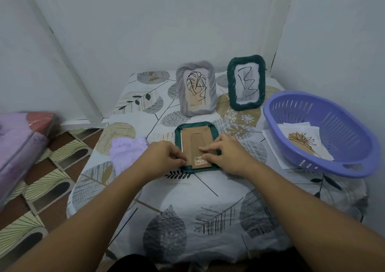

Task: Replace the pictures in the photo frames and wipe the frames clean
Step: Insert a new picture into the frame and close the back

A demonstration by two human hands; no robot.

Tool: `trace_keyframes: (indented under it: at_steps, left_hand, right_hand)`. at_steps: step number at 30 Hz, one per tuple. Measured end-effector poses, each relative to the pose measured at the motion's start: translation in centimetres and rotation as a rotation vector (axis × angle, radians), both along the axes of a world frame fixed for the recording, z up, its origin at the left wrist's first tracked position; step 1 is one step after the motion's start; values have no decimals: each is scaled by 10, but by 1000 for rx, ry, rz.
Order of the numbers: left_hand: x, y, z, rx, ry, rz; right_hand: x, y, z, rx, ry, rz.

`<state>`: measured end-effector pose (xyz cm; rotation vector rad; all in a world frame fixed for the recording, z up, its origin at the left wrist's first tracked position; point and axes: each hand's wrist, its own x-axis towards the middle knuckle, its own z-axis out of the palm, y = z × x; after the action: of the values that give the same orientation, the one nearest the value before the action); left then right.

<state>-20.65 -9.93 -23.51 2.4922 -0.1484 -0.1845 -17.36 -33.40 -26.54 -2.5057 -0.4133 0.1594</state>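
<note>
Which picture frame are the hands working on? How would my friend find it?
Start at the purple basket on the table's right side, then look left to the middle of the table. A green frame lies there face down, its brown cardboard back showing, under both hands. The other two frames stand upright behind it.
</note>
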Motion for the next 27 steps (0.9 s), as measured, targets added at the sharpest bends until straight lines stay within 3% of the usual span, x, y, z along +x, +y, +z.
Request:
trace_keyframes:
  at_steps: [17, 27]
  left_hand:
    - [-6, -12, 13, 221, -9, -77]
    - [-11, -17, 5, 245, -81, -65]
  right_hand:
    - [0, 1, -2, 60, 47, -39]
    - [2, 1, -4, 88, 57, -44]
